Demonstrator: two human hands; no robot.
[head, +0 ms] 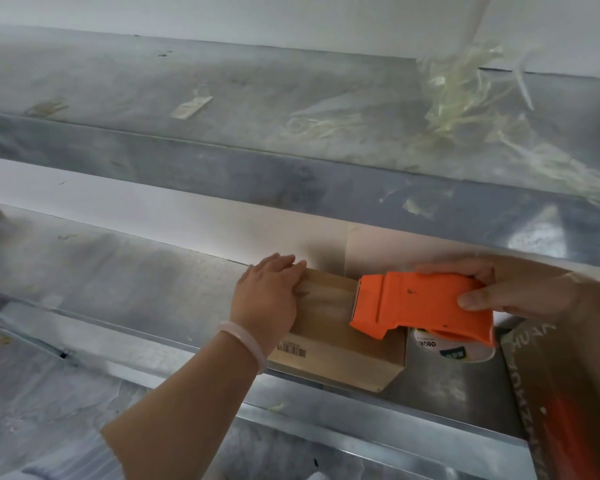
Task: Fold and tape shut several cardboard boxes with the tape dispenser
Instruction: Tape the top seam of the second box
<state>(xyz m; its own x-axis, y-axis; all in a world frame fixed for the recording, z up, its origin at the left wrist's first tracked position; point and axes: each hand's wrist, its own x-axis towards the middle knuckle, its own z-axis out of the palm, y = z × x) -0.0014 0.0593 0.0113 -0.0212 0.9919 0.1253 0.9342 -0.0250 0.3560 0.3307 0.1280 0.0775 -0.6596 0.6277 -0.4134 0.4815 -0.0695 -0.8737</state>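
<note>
Rectangular cardboard box (343,348) under flat left hand (267,296), right hand (520,292) clasping wedge-shaped orange plastic tape dispenser (420,306)

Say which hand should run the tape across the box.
Right. The right hand grips the tape dispenser with its front end on the cardboard box; the left hand rests on the box's other end.

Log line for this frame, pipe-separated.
left hand: presses box | right hand: grips dispenser, on box top | stage: taping
</note>
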